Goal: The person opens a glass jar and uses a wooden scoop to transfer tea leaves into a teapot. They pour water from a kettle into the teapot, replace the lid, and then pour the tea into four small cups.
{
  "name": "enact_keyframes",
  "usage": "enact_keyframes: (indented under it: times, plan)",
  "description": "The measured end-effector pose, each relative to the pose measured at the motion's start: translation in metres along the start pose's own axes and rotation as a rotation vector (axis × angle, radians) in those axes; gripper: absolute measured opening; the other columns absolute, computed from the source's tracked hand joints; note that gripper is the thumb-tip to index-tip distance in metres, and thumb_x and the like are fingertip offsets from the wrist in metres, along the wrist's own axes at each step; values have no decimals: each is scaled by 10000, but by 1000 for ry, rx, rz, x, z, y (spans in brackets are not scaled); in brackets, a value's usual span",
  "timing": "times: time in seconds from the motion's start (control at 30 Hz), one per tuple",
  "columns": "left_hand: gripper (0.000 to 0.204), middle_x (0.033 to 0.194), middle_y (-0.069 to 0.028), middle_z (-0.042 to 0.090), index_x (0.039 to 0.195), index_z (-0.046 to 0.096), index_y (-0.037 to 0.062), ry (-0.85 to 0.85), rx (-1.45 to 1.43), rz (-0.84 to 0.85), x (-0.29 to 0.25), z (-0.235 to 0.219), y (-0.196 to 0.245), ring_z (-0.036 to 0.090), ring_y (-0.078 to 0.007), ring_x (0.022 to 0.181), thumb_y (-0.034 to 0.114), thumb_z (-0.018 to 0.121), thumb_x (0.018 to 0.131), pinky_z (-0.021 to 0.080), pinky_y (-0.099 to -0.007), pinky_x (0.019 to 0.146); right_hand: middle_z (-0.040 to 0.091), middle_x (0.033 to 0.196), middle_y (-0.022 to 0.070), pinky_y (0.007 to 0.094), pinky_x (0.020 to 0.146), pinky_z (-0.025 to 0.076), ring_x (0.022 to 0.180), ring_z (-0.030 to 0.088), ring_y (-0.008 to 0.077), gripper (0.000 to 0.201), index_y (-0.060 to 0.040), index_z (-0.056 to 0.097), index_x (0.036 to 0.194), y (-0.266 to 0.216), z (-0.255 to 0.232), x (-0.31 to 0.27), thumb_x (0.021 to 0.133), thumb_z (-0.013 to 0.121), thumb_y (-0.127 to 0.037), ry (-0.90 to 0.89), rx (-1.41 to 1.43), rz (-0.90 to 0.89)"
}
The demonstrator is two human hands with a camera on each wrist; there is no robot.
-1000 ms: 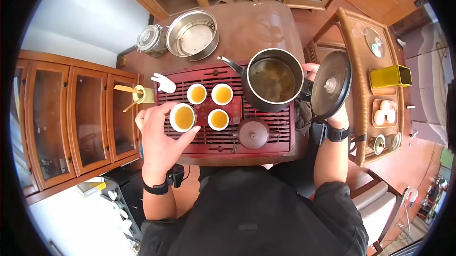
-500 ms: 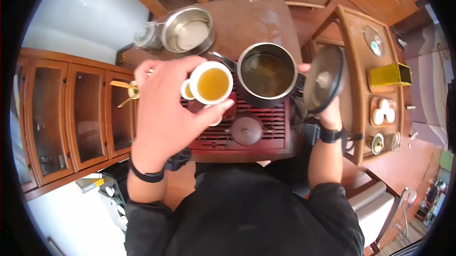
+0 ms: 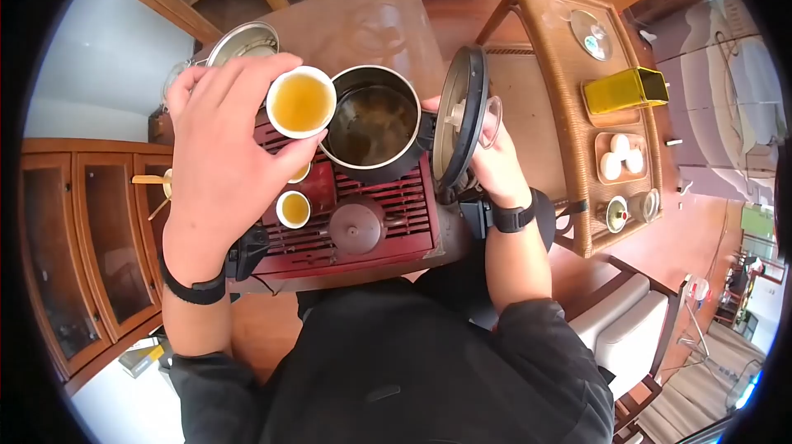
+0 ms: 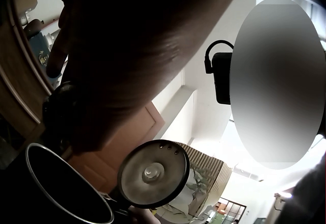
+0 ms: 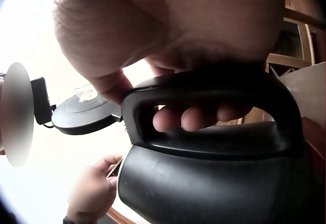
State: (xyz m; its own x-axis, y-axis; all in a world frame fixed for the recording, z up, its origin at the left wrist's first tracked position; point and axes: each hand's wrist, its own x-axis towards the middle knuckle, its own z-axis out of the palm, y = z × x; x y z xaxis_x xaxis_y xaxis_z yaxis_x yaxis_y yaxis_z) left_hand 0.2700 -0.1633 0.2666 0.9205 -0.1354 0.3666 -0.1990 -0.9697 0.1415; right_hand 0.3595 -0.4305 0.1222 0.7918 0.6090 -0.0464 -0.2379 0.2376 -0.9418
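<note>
My left hand (image 3: pixel 223 151) pinches a small white teacup (image 3: pixel 301 106) of amber tea between thumb and fingers. The cup is up beside the left rim of the black kettle (image 3: pixel 373 170), overlapping it in the head view. Brownish liquid shows inside the kettle. My right hand (image 3: pixel 499 168) grips the kettle handle (image 5: pixel 290 114), fingers curled through its loop in the right wrist view. The kettle lid (image 3: pixel 460 118) stands hinged open next to that hand. On the red slatted tea tray (image 3: pixel 412 238) sit another filled teacup (image 3: pixel 294 210) and a brown clay teapot (image 3: pixel 356 230).
Behind my left hand, a steel pot (image 3: pixel 247 38) is partly hidden. A rattan cart (image 3: pixel 569 139) to the right carries a yellow box (image 3: pixel 623 91) and white cups (image 3: pixel 621 155). Wooden cabinets (image 3: pixel 99 238) stand at the left.
My left hand has lifted its teacup from low over the tray up beside the kettle rim. The right hand keeps its grip on the kettle. The head view has swung, shifting the scene left.
</note>
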Motion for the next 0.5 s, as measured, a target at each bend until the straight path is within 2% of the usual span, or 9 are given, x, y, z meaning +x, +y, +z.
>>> enact_keyframes:
  times: [0.07, 0.17, 0.3, 0.4, 0.5]
  plan:
    - [529, 1131, -45, 684, 1187, 663, 124, 9, 24, 41, 3, 2, -1, 614, -273, 1047, 135, 849, 692, 341, -424, 1057, 665, 1140, 37, 299, 928, 488, 1040, 585, 116, 273, 13, 619, 1257, 0, 2, -1, 1035, 590, -143, 22, -11, 21]
    - [551, 1146, -30, 666, 1191, 666, 146, -29, 85, 75, 7, -1, 3, 608, -263, 1047, 106, 837, 669, 344, -432, 1056, 664, 1143, 42, 296, 907, 494, 1037, 586, 116, 295, 9, 616, 1269, 5, -1, -1, 1040, 601, -175, -15, -6, -41]
    - [565, 1134, 3, 640, 1170, 694, 173, 30, 194, 133, 6, 4, 7, 596, -206, 1032, 44, 800, 631, 357, -416, 1019, 662, 1139, 41, 301, 908, 495, 1039, 585, 114, 303, 8, 614, 1274, 6, -2, -1, 1044, 603, -189, -24, 9, -28]
    - [548, 1117, 19, 634, 1151, 710, 184, 56, 310, 203, 8, 5, 17, 602, -183, 992, 31, 776, 629, 360, -401, 998, 658, 1145, 37, 304, 922, 489, 1043, 582, 116, 305, 9, 613, 1268, 4, -1, -1, 1044, 607, -197, -14, -26, -42]
    - [522, 1127, 33, 627, 1143, 717, 189, 111, 298, 257, 5, 16, 14, 600, -177, 993, 30, 760, 648, 353, -393, 996, 655, 1156, 36, 305, 939, 482, 1050, 579, 116, 308, 13, 613, 1257, 8, -1, -1, 1043, 615, -208, -23, -3, -97]
